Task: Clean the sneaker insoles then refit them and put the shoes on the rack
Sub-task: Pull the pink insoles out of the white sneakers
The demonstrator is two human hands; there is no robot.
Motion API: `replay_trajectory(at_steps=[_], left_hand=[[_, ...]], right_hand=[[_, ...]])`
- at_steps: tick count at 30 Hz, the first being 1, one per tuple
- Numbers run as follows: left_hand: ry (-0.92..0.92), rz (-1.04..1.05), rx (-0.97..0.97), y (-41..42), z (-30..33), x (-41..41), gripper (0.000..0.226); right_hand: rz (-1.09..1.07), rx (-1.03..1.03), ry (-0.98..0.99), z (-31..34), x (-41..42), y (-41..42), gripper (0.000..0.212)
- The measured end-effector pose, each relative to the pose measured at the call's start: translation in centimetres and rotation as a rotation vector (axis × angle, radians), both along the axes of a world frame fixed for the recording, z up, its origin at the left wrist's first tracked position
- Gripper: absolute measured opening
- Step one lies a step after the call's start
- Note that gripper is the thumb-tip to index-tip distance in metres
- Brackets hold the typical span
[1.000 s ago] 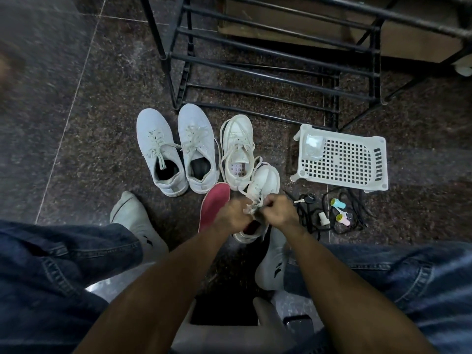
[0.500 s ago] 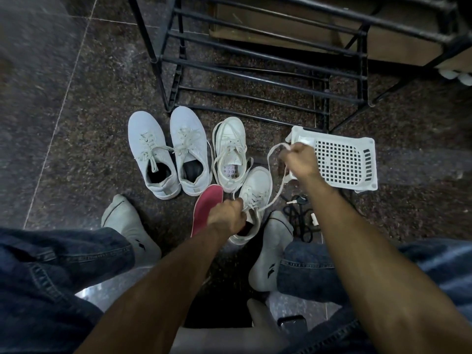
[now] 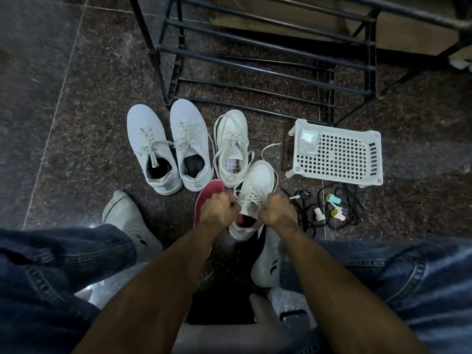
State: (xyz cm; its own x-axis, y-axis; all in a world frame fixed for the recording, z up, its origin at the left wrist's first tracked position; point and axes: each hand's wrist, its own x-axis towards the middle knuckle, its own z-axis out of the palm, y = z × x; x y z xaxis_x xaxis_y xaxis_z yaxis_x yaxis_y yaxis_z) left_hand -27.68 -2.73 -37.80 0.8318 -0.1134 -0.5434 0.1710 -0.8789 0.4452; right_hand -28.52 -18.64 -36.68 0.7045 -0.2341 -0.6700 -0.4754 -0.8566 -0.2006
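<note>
A white sneaker (image 3: 258, 180) lies on the floor between my feet, a red insole visible inside its opening. My left hand (image 3: 219, 209) and my right hand (image 3: 277, 209) each grip its laces at the collar, fingers curled, one on each side. A loose red insole (image 3: 208, 198) lies on the floor under my left hand. The matching white sneaker (image 3: 231, 139) stands just beyond, with a pale dotted insole showing inside. A pair of light grey sneakers (image 3: 166, 144) stands to the left. The black metal shoe rack (image 3: 255, 70) is behind them.
A white perforated plastic basket (image 3: 337, 154) lies upside down on the right. In front of it are black cords, a key and small coloured items (image 3: 332, 208). My socked feet (image 3: 127, 218) and denim-clad knees frame the near floor.
My right hand, which had pulled a lace out towards the basket, has come back to the sneaker's collar. Both hands now grip laces close together.
</note>
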Motion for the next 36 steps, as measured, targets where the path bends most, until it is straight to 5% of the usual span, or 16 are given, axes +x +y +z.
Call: replay_trajectory(at_steps=[5, 9, 17, 21, 24, 36], left_hand=[[-0.165, -0.113, 0.085, -0.5, 0.0, -1.1, 0.022], [-0.375, -0.504, 0.182, -1.0, -1.1, -1.5, 0.028], [-0.251, -0.679, 0.384, -3.8, -1.8, -0.4, 0.044], [-0.274, -0.766, 0.248, -3.2, -1.5, 0.5, 0.035], [-0.201, -0.725, 0.043, -1.8, -1.2, 1.5, 0.027], [0.012, -0.253, -0.168, -2.7, -1.5, 5.0, 0.014]], right_hand=[[-0.234, 0.056, -0.009, 0.2, 0.1, -1.9, 0.017], [-0.264, 0.06, 0.01, 0.2, 0.5, -1.1, 0.007], [-0.197, 0.009, 0.086, 0.3, 1.4, -0.3, 0.035], [-0.18, 0.0, 0.097, 0.1, 1.5, -0.4, 0.034], [-0.153, -0.013, 0.102, 0.0, 1.7, -0.3, 0.036], [-0.14, -0.156, -0.061, 1.1, -0.3, 0.7, 0.038]])
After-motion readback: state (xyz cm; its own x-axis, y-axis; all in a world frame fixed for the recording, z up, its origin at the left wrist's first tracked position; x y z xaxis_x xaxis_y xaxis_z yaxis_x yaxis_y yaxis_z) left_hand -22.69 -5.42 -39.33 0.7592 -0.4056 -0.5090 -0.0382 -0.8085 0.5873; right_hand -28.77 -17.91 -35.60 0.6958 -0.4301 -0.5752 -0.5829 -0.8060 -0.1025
